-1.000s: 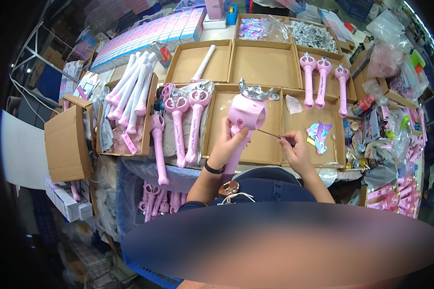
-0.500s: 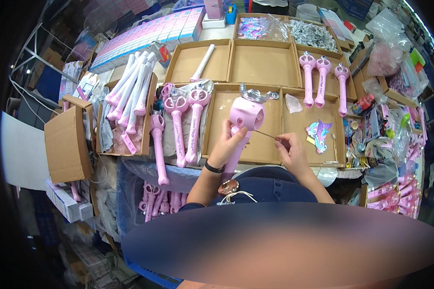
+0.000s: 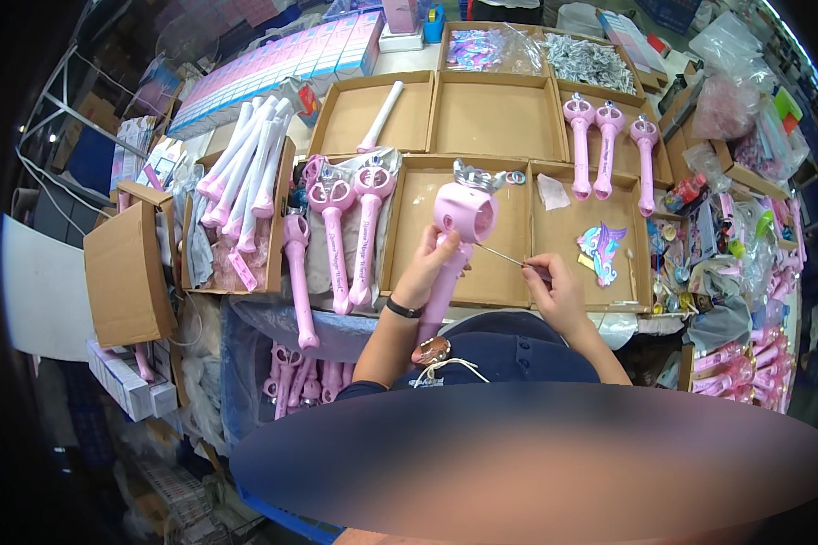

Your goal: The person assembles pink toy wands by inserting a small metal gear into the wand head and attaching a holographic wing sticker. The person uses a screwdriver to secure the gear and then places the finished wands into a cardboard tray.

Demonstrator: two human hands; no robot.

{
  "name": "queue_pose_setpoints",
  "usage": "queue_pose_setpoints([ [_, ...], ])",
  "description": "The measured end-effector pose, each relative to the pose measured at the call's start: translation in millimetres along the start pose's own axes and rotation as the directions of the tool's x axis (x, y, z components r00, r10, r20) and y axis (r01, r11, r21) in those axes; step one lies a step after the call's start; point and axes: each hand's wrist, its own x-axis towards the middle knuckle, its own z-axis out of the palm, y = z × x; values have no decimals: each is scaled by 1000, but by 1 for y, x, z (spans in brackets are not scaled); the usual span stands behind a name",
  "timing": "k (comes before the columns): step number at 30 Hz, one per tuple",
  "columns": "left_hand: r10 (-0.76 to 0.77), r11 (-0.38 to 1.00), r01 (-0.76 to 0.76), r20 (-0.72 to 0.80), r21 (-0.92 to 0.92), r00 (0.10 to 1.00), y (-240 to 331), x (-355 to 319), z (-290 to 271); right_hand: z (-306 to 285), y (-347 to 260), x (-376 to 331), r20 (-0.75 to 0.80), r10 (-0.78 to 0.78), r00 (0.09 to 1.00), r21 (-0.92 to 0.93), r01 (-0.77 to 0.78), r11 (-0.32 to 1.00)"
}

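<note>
My left hand [image 3: 423, 265] is wrapped round the neck of a pink toy wand [image 3: 463, 214] with a silver crown on top. The wand stands tilted in front of my chest, and its round head has an opening toward the right. Between the fingers of my right hand [image 3: 554, 287] is a screwdriver [image 3: 500, 255] with a thin metal shaft. Its tip meets the wand just under the head; whether it sits in a screw is too small to tell. Beyond my right hand, a blue and purple mermaid-tail piece [image 3: 602, 252] lies in a cardboard tray [image 3: 566, 293].
Finished-looking pink wands [image 3: 370, 232] lie at the left, with others [image 3: 609, 150] in a tray at the right. White-and-pink handles [image 3: 250, 173] fill a box. A blue plastic-lined crate [image 3: 245, 363] holds more wands. Silver parts [image 3: 589, 65] are heaped in a far tray.
The wand's head has turned, so its round opening shows more. My right hand has shifted slightly, and more of the screwdriver's handle shows. My left hand keeps its hold.
</note>
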Motion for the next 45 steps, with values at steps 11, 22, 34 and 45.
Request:
queue_pose_setpoints([
  [11, -13, 996, 19, 74, -90, 997, 0, 3, -2, -6, -17, 6, 67, -179, 982, -273, 191, 943],
  [22, -30, 996, 36, 76, -82, 997, 2, 2, 1, -9, -15, 4, 38, -246, 968, -334, 245, 910],
  [34, 154, 970, -136, -81, 202, 985, 3, -6, 21, 7, 30, -5, 21, 78, 997, 209, -80, 975],
  [45, 191, 938, -164, -62, 304, 980, 0, -9, 25, -9, 14, 7, 257, 427, 867, 498, -498, 710],
])
